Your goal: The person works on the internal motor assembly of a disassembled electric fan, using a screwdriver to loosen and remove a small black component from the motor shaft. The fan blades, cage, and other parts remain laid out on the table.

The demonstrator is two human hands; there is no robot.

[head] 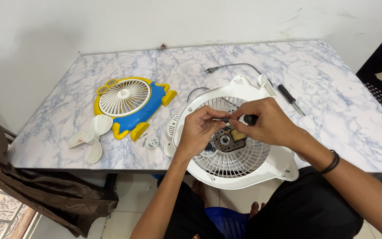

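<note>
Hands meet over white fan housing [244, 170] at near tabletop [332, 88] edge. Your right hand [268, 121] closed on screwdriver [249, 119], black handle in fist, shaft lying level, pointing left. Your left hand [200, 128] pinches small part at tip; part too small to tell. Motor [227, 140] sits just below both hands, left hand slightly nearer. Count: two screwdrivers, spare [291, 99] to right; one blade [89, 137]; one blue-yellow grille [129, 104].

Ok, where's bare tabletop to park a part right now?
Bare marble table right of the spare screwdriver, and along the back wall behind the cord. Crowded between the blue-yellow front cover, white blade and white fan housing.
</note>
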